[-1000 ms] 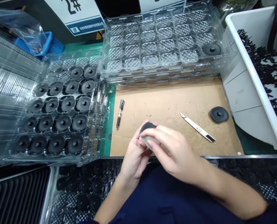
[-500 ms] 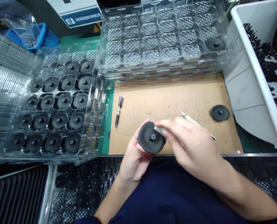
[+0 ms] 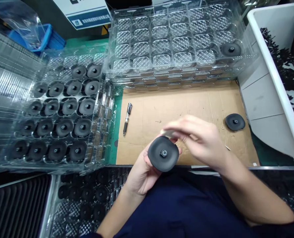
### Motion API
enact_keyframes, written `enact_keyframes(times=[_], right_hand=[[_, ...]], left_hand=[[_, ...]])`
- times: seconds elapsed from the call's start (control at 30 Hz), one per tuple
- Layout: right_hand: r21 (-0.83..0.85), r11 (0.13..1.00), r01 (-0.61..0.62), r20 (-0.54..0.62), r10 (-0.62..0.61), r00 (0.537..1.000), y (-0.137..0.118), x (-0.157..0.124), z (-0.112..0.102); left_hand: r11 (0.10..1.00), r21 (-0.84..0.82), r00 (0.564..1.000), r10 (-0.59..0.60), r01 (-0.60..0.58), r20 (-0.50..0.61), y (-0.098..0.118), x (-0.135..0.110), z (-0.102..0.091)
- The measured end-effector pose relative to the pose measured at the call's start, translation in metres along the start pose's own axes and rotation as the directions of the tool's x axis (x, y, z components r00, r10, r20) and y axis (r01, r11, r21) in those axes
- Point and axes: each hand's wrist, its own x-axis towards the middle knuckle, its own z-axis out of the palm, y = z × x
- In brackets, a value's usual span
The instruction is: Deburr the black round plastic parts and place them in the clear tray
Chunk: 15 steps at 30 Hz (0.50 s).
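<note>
The black round disc with a small metal hub [image 3: 163,158] stood face-up at the near edge of the bench, gripped from below and behind by the left hand [image 3: 143,172], whose fingers closed round its rim. The right hand [image 3: 201,143] hovered just beside and above it, motion-blurred, fingers drawn together on a small pale piece [image 3: 167,133] just above the disc's far edge; what that piece was could not be told.

The work surface was hemmed in. A white plastic bin [image 3: 261,96] walled off the right side. A stack of clear plastic cell trays [image 3: 176,77] closed the back, with one dark disc [image 3: 231,49] in its right-hand corner cell. Another clear tray [image 3: 101,132] on the left was filled with rows of the same discs.

Between them lay a brown cardboard sheet [image 3: 186,102] on a green mat [image 3: 117,115], mostly bare, giving the hands open room in the middle. A loose black disc [image 3: 235,122] rested near the sheet's right edge and a black-and-silver pen [image 3: 127,118] near its left edge, both well apart from the hands.
</note>
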Motion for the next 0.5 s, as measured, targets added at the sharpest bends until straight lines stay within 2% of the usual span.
enact_keyframes(times=[0.1,0.2,0.27,0.33,0.43,0.5], right_hand=[[-0.094,0.953,-0.287,-0.018,0.286,0.958,0.028,-0.018,0.006],[-0.089,0.919,-0.384,0.104,0.392,0.914,0.053,-0.045,0.028],[-0.066,0.918,-0.392,0.157,0.397,0.904,0.061,-0.058,0.038],[-0.063,0.914,-0.401,0.148,0.406,0.902,0.058,-0.06,0.037],[-0.105,0.921,-0.374,-0.028,0.374,0.927,0.031,-0.045,0.018],[-0.13,0.969,-0.211,-0.131,0.194,0.972,0.005,-0.029,0.005]], left_hand=[[0.995,-0.1,0.993,-0.011,0.023,0.113,0.001,-0.004,-0.004],[0.989,-0.149,0.994,-0.009,0.024,0.106,0.001,-0.007,-0.007],[0.986,-0.163,0.995,-0.014,0.029,0.096,0.0,-0.007,-0.008],[0.985,-0.172,0.993,-0.008,0.028,0.114,0.0,-0.007,-0.007],[0.984,-0.177,0.987,0.001,0.027,0.16,0.0,-0.005,-0.004],[0.985,-0.173,0.987,0.009,0.02,0.16,-0.002,-0.004,-0.002]])
